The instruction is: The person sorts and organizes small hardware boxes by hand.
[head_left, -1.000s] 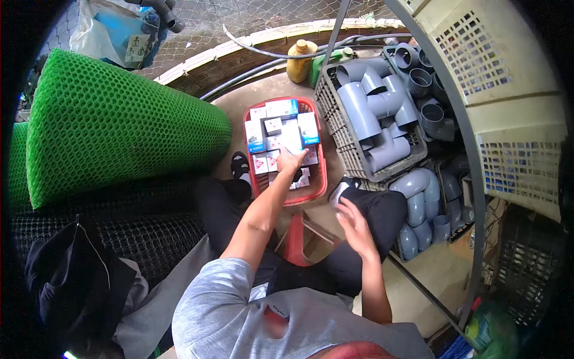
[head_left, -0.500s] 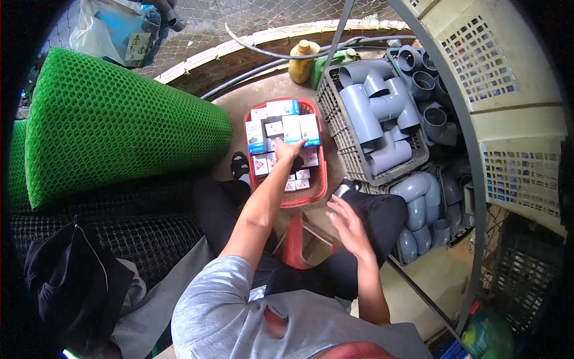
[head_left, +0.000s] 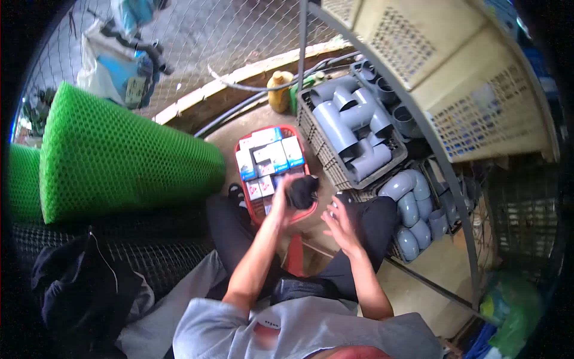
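Note:
My left hand (head_left: pixel 283 194) is closed on a dark black object (head_left: pixel 303 191) over the near right part of a red plastic basket (head_left: pixel 238 160). Motion blur hides what kind of object it is. Small white-and-blue cardboard boxes (head_left: pixel 276 157) fill the far part of the basket, and white boxes with red marks (head_left: pixel 259 188) sit nearer me. To the right of the basket, my right hand (head_left: pixel 342 226) hangs above my knee with its fingers apart, holding nothing.
A grey crate (head_left: pixel 323 152) of grey pipe fittings (head_left: pixel 335 127) stands right of the basket, with elbow fittings (head_left: pixel 408 209) nearer me. Rolled green mesh (head_left: pixel 131 158) lies left. A metal frame bar (head_left: pixel 439 143) crosses the right side. Behind stands a yellow jug (head_left: pixel 278 93).
My left hand has lifted off the boxes, drawn back toward me and now has the black object. My right hand stays apart from it, still open. The camera view has shifted.

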A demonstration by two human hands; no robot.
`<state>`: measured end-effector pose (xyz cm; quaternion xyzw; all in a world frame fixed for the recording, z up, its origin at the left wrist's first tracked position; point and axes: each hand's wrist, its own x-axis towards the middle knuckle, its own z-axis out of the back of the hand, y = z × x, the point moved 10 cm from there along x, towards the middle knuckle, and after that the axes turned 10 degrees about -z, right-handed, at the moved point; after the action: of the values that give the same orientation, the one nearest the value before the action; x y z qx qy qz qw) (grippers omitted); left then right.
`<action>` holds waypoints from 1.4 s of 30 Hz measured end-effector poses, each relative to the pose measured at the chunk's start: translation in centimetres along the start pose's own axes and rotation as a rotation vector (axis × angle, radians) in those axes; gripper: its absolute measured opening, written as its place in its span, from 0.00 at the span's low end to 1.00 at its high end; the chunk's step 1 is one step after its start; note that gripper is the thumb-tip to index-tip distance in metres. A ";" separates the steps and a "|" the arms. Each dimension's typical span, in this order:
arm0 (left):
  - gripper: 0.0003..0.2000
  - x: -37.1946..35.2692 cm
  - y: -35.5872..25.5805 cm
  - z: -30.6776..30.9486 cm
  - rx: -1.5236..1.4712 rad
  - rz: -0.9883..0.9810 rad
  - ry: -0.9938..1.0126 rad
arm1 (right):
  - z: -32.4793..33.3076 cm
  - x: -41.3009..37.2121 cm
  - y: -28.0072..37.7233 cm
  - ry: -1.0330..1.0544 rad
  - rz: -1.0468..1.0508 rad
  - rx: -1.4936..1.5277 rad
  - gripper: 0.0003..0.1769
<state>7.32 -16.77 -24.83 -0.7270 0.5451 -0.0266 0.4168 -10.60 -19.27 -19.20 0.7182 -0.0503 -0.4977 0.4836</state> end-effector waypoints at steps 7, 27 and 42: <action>0.05 -9.7 -14.4 -18.2 0.947 -0.816 0.480 | -2.0 -2.8 0.3 0.547 -0.037 0.902 0.24; 0.31 11.8 -38.0 -62.1 2.620 -0.912 0.693 | 17.1 -2.3 -1.2 -0.303 0.328 -0.624 0.15; 0.39 14.5 -37.8 -55.9 2.603 0.019 0.453 | 20.0 0.4 -0.7 -0.286 0.230 -0.653 0.17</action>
<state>14.72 -58.59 29.53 0.2265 0.1837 -0.6447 0.7066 -25.92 -31.99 -20.77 0.4392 -0.0365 -0.5252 0.7280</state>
